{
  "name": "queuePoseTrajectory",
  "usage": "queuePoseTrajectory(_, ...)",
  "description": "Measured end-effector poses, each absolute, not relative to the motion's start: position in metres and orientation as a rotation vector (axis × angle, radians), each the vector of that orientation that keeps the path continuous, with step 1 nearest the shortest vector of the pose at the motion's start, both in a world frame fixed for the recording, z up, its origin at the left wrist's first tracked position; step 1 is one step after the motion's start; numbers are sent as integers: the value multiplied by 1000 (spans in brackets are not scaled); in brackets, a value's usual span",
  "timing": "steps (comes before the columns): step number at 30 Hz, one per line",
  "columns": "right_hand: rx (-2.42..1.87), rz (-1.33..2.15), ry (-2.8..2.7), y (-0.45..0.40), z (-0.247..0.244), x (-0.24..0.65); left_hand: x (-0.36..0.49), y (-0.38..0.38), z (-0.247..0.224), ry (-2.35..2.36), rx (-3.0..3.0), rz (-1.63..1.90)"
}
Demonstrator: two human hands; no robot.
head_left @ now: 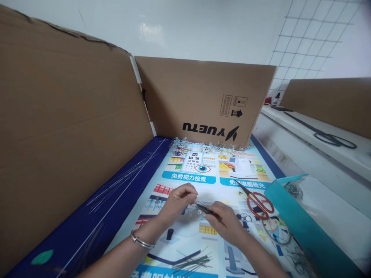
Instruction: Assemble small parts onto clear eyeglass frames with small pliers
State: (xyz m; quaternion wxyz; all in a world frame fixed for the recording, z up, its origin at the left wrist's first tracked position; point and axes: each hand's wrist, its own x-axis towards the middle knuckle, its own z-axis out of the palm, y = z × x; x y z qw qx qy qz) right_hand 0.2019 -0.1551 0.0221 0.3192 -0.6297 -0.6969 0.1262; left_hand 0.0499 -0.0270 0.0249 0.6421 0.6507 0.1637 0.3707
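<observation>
My left hand (181,200), with a bracelet at its wrist, pinches a small wire piece with clear beads (190,211) above the printed tabletop sheet. Closed around the handles of a pair of pliers (204,209) is my right hand (227,222). The pliers' dark jaws meet the wire piece close to my left fingertips; whether they grip it is too small to tell. Red-handled scissors (260,205) lie right of my right hand, beside a coil of thin wire (276,231). Cut dark stems or wires (193,262) lie nearer to me, below both hands.
Clear beaded pieces (208,148) line the foot of the rear cardboard panel (199,96). Another tall cardboard panel (66,116) stands left. Thin strands (121,179) rest on the blue border. At right are a teal-and-white box (313,220) and, on a ledge, black scissors (327,137).
</observation>
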Motion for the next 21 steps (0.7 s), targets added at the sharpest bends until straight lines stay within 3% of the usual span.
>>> queuePoseTrajectory(21, -1583, 294, -1844, -158, 14, 195, 53, -30, 14, 267, 1218, 597)
